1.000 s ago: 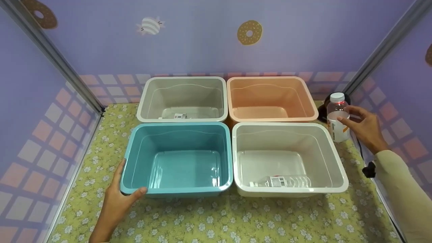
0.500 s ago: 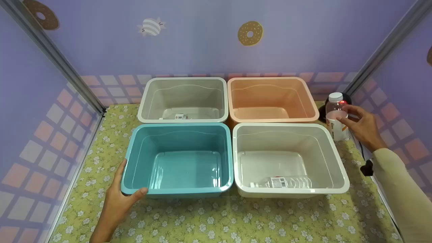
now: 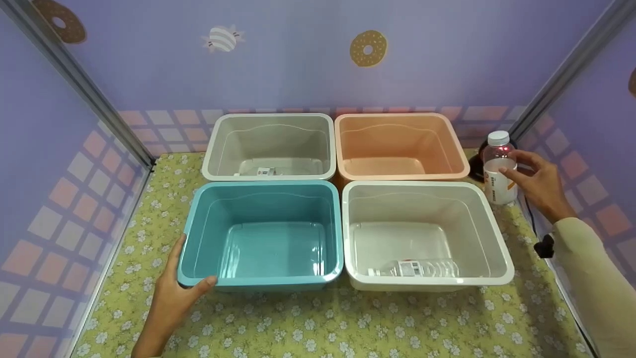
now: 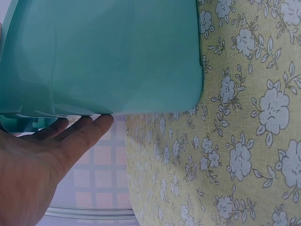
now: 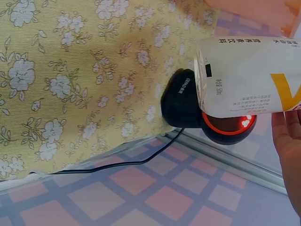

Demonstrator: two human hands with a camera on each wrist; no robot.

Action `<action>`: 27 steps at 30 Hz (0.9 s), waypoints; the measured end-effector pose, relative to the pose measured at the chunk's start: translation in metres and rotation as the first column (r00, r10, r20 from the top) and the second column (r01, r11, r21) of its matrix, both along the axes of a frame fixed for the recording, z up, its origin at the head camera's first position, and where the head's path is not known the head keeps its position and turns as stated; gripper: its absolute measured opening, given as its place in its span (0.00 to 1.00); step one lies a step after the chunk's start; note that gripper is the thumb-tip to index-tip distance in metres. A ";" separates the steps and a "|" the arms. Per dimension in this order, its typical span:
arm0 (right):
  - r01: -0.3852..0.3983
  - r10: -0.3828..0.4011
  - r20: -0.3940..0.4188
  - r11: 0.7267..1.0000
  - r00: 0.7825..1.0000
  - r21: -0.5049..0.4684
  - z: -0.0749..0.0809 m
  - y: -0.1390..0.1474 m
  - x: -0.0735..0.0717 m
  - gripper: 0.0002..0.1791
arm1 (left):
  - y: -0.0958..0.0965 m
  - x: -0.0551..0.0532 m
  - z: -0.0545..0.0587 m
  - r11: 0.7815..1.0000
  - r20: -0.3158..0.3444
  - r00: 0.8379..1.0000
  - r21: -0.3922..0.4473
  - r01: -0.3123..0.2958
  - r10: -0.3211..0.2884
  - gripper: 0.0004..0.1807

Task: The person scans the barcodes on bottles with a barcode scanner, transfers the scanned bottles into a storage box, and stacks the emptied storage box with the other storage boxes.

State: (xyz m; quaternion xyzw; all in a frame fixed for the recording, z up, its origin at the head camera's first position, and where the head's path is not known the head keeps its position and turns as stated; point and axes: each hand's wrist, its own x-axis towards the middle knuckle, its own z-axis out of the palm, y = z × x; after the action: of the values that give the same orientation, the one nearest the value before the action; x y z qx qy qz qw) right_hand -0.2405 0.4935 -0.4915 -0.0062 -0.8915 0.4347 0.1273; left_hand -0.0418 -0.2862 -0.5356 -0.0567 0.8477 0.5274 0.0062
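My right hand [image 3: 539, 184] pinches a clear drink bottle [image 3: 499, 181] with a white cap and a white label between thumb and fingers. The bottle is upright at the right, in front of a black scanner [image 5: 230, 127] with a red-lit face, which it mostly hides in the head view. In the right wrist view the bottle's base appears raised off the cloth. My left hand [image 3: 171, 293] touches the near left corner of a teal bin [image 3: 268, 282]. Its fingers [image 4: 87, 134] lie fairly straight along the bin's outer side, and the thumb rests at the front rim.
A cream bin [image 3: 427, 282] holds a clear plastic bottle [image 3: 427, 268] lying down. Behind stand a grey bin [image 3: 271, 176] with a small labelled item [image 3: 266, 171] and an orange bin [image 3: 402, 175]. A black cable [image 5: 117, 165] runs along the right edge of the flowered cloth [image 3: 308, 328].
The drink bottle has moved up slightly and turned a little in my right hand, showing more of its label print. My left hand and the bins stay as they were.
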 end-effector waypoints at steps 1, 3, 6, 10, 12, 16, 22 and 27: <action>-0.001 0.000 -0.010 1.000 1.000 -0.007 0.001 -0.001 0.000 0.30 | 0.000 0.000 0.000 1.000 0.003 1.000 0.000 -0.001 0.001 0.62; -0.003 0.002 -0.029 1.000 1.000 -0.019 0.004 -0.003 0.000 0.28 | -0.001 0.000 -0.001 1.000 0.009 1.000 -0.005 -0.002 0.002 0.62; -0.007 0.006 -0.053 0.999 0.999 -0.031 0.007 -0.005 0.000 0.27 | -0.001 0.000 -0.001 1.000 0.017 1.000 -0.012 -0.003 0.004 0.62; -0.012 0.009 -0.074 0.999 0.997 -0.042 0.010 -0.006 0.000 0.26 | -0.001 0.000 0.000 1.000 0.012 1.000 -0.024 -0.001 0.001 0.62; -0.015 0.010 -0.087 0.999 0.996 -0.052 0.011 -0.006 0.000 0.26 | -0.001 0.000 0.001 1.000 0.005 1.000 -0.031 0.001 -0.001 0.62; -0.021 0.012 -0.110 0.997 0.994 -0.077 0.013 -0.008 0.000 0.24 | 0.000 0.000 0.001 0.999 -0.006 1.000 -0.034 0.008 -0.008 0.63; -0.035 0.027 -0.119 0.997 0.993 -0.065 0.021 -0.013 0.000 0.25 | 0.000 0.000 0.002 0.999 -0.002 1.000 -0.049 0.008 -0.008 0.63; -0.054 0.047 -0.130 0.997 0.990 -0.051 0.029 -0.019 0.001 0.26 | 0.000 0.000 0.002 0.999 0.012 1.000 -0.048 0.004 -0.003 0.63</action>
State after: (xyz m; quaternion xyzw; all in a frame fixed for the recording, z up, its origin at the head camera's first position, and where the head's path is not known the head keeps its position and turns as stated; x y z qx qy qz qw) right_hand -0.2393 0.4749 -0.4625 0.0410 -0.8692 0.4613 0.1732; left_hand -0.0416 -0.2867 -0.5332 -0.0585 0.8602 0.5065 0.0109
